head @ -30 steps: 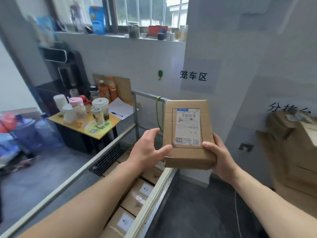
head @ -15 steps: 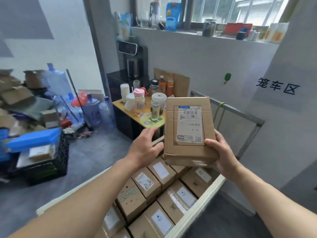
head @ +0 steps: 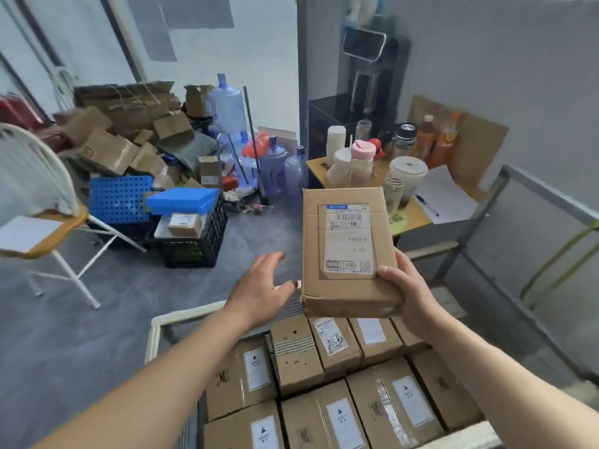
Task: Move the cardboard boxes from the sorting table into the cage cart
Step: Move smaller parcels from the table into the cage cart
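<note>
**Cardboard box (head: 346, 251) hovering above the cage cart (head: 181, 315)**

The right hand (head: 411, 299) is gripping the box by its lower right corner. Its thumb is lying on the labelled top face and its fingers are curling underneath, so the weight is resting in the palm with the label facing up. The left hand (head: 262, 290) is hanging open just left of the box, fingers spread and relaxed. Its thumb tip is sitting at the box's lower left corner, and I cannot tell whether it is touching. That pose is probably readying it to steady the descent.

The box is floating at centre frame, above the far row of packed boxes (head: 337, 384) filling the cart across the lower frame. Those are lying flat and tight together, so open room is looking scarce. The likely spots are the strip of mesh floor (head: 290, 307) showing beneath the held box, or a second layer on top. The cart's pale rail at lower left and its grey side panel (head: 534, 254) at right are bounding the drop. A small table (head: 416, 220) crowded with cups is standing just beyond the far edge.
</note>
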Available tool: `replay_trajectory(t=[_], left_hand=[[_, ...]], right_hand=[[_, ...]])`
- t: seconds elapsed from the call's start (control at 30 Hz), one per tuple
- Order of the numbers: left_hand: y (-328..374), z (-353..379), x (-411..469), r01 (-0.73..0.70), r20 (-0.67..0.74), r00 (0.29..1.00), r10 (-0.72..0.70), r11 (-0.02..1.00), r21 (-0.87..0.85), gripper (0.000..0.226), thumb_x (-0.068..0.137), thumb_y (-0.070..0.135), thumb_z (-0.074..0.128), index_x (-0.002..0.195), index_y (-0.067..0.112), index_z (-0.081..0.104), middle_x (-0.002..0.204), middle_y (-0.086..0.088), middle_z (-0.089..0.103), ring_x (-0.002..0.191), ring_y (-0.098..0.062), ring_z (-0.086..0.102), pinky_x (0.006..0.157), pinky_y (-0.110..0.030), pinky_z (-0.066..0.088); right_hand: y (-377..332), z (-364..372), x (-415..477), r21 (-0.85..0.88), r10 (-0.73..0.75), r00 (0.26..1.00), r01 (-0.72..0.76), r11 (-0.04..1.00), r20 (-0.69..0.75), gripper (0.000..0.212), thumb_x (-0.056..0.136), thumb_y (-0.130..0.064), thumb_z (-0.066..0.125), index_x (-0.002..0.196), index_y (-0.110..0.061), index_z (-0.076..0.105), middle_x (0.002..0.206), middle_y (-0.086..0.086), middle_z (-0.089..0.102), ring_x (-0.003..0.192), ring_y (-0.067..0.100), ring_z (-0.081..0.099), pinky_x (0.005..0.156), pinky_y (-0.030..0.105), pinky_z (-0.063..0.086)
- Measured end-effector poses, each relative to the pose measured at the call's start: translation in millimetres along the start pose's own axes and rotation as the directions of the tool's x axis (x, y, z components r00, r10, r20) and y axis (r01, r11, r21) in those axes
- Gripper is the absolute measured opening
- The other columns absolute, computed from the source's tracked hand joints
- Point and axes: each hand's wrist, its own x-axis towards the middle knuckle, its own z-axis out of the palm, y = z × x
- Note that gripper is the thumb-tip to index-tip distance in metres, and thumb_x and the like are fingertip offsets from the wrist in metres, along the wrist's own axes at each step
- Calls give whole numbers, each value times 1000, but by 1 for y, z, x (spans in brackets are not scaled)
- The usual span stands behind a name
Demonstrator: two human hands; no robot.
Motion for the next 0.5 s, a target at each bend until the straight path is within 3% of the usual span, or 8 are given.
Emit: replay_trajectory(t=[0.23, 0.33, 0.5], left_hand=[[-71, 21, -19, 194, -13, 981, -195, 980, -38, 62, 97, 29, 60, 153, 19, 36, 155, 1, 41, 137, -18, 44, 112, -37, 40], [-108, 27, -31, 265, 6, 964, -265, 963, -51, 62, 97, 28, 59, 154, 20, 34, 156, 2, 38, 136, -18, 45, 111, -43, 42], [-176, 42, -48, 358, 38, 934, -356, 930, -84, 61, 98, 21, 55, 156, 21, 33, 158, 3, 36, 142, -17, 39, 117, -41, 36]], right_hand=[[63, 44, 38, -57, 152, 975, -145, 988, 160, 87, 63, -52, 75, 143, -33, 45, 122, 4, 70, 104, 29, 69, 69, 44, 57], [92, 75, 42, -82, 193, 958, -179, 980, 213, 84, 61, -52, 73, 139, -36, 48, 115, 0, 72, 97, 22, 71, 66, 39, 56], [153, 120, 49, -82, 252, 933, -239, 968, 256, 79, 68, -44, 73, 142, -37, 45, 114, -1, 73, 102, 23, 71, 77, 40, 57]])
